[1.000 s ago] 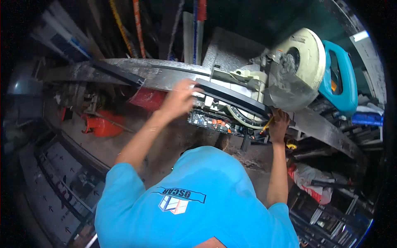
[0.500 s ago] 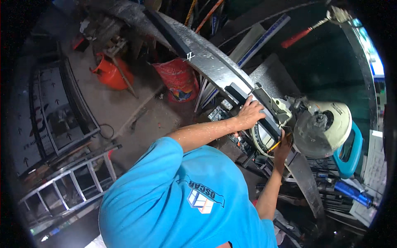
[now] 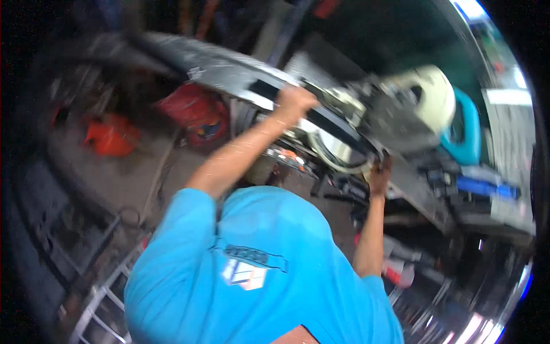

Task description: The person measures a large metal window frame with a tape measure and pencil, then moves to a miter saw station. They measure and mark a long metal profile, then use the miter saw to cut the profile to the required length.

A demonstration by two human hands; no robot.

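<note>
The left hand (image 3: 295, 100) was clamped on the dark bar (image 3: 321, 117) on the bench, beside the saw (image 3: 401, 109). The right hand's (image 3: 379, 175) grip under it was unclear. The bar could slip sideways if the hold loosened.

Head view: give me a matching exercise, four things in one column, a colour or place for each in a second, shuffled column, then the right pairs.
Things:
1. saw handle
2. left hand
3. right hand
4. bucket

Colour or place:
A. red, down on the floor
B. on top of the long metal bar
C. teal, at the far right of the saw
D. under the saw's base, reaching up

Pairs: 1-C, 2-B, 3-D, 4-A
</note>
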